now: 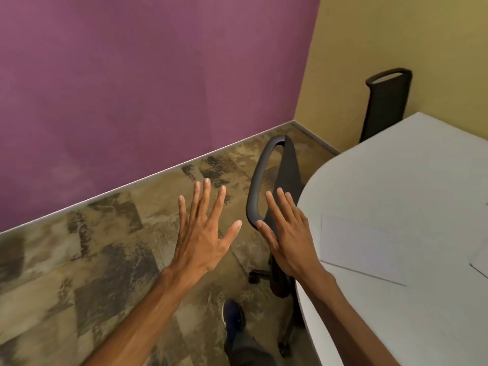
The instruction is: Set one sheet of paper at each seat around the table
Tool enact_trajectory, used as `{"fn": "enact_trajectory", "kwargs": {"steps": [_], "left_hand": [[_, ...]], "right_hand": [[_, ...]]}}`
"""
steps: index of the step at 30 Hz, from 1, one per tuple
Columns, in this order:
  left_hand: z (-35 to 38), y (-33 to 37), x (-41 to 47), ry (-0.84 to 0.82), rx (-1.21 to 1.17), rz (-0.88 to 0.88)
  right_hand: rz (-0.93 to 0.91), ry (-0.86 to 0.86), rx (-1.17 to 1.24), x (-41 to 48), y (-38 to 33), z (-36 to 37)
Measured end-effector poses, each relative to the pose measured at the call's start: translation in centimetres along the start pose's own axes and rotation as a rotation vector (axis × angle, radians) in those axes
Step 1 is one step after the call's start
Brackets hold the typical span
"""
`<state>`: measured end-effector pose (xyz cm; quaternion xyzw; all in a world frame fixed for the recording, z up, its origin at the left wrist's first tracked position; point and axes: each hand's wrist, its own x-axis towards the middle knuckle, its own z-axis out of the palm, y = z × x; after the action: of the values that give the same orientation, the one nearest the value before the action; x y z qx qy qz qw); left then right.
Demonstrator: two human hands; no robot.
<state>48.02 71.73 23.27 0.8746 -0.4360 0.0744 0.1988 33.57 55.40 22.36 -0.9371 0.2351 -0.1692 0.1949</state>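
One sheet of paper (361, 247) lies flat on the pale surface (396, 167), near its rounded edge, in front of the nearer chair (277, 186). The corner of a second sheet (482, 262) shows at the right frame edge, apart from the first.

Right hand (287, 233) hovers palm-down just left of the sheet, over the surface's edge and the chair back; fingers (281, 199) straight and close together, holding nothing (contact with the chair frame can't be told). Left hand (203, 233) is out over the carpet (92, 260), well apart from the surface, fingers (206, 188) spread wide, empty.

Nearer chair is dark, tucked against the surface, its wheeled base visible below. A second dark chair (385, 101) stands further round, against the yellow wall (396, 35). Purple wall (132, 88) fills the left. The person's dark blue shoe (232, 315) shows at the bottom, beside the chair base.
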Motion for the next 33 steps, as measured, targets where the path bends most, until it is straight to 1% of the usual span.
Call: {"fn": "enact_trajectory", "kwargs": {"steps": [6, 13, 19, 27, 33], "left_hand": [[1.4, -4.7, 7.8, -0.013, 0.027, -0.020], [4.0, -9.0, 18.0, -0.139, 0.050, -0.023], [5.3, -11.5, 25.5, -0.207, 0.034, 0.005], [8.8, -13.2, 35.5, -0.266, -0.014, 0.147], [12.1, -14.0, 44.3, -0.297, -0.053, 0.288]], "right_hand": [[-0.029, 0.000, -0.019, 9.0, -0.2, 2.5], [0.056, 0.014, 0.018, 19.9, 1.2, 4.9], [0.119, 0.000, 0.011, 27.4, 2.8, 6.0], [0.246, 0.034, -0.065, 34.5, 5.3, 6.8], [0.338, 0.099, -0.138, 39.4, 7.5, 8.0]]}}
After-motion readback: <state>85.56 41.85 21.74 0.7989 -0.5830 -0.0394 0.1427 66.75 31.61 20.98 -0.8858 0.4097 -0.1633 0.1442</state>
